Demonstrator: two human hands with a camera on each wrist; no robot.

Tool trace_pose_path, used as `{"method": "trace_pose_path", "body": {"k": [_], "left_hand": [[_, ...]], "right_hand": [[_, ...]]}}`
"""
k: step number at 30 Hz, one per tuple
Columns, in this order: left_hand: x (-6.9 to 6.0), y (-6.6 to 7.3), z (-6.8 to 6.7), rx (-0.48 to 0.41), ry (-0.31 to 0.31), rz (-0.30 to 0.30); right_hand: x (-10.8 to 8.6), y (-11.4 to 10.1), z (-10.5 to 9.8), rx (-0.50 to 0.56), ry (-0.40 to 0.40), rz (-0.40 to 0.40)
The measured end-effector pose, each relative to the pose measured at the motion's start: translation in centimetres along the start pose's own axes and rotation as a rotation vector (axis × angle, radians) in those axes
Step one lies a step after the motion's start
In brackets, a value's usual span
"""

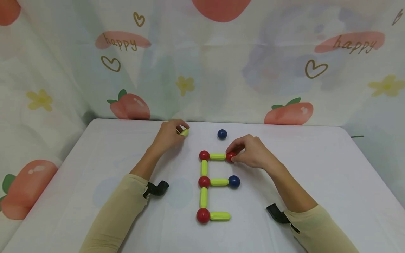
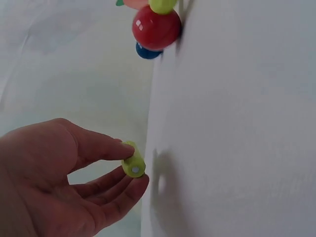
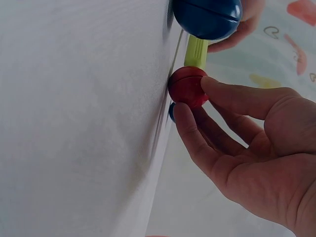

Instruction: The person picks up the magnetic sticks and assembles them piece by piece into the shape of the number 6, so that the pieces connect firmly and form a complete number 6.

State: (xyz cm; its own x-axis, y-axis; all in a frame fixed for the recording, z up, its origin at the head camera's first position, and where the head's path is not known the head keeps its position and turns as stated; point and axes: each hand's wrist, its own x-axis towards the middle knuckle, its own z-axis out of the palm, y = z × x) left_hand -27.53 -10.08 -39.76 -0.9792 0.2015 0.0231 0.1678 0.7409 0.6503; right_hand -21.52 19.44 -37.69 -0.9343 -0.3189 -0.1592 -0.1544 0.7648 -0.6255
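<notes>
Between thumb and fingers, my left hand pinches a yellow-green magnetic rod near the table's far edge. A pale round tip shows on the rod's end in the left wrist view. My right hand grips a red ball at the upper right end of a ball-and-rod figure. That ball touches a yellow-green rod leading to the top-left red ball. Below, more rods join a middle red ball and a bottom red ball. A blue ball ends the middle branch.
A loose blue ball lies beyond the figure, close to the table's back edge. The bottom branch is a bare rod pointing right. White cloth covers the table; a printed curtain hangs behind it.
</notes>
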Motion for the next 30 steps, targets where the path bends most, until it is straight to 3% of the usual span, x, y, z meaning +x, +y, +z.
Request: {"method": "trace_pose_path", "body": {"k": [9,15,22,30], "left_hand": [[-2.3,2.7,0.2,-0.093,-0.030,-0.057],[-4.4,4.5,0.4,-0.204,-0.065,-0.036],[-6.7,6.3,1.6,-0.325,-0.130,-0.031],[-8.6,7.6,3.4,-0.379,-0.241,-0.003]], "right_hand": [[-0.1,-0.1,-0.1,-0.001,0.000,0.001],[0.0,-0.1,0.0,-0.002,-0.003,0.001],[0.0,-0.1,-0.1,-0.001,-0.012,0.011],[0.0,-0.3,-0.2,-0.002,-0.011,0.011]]}}
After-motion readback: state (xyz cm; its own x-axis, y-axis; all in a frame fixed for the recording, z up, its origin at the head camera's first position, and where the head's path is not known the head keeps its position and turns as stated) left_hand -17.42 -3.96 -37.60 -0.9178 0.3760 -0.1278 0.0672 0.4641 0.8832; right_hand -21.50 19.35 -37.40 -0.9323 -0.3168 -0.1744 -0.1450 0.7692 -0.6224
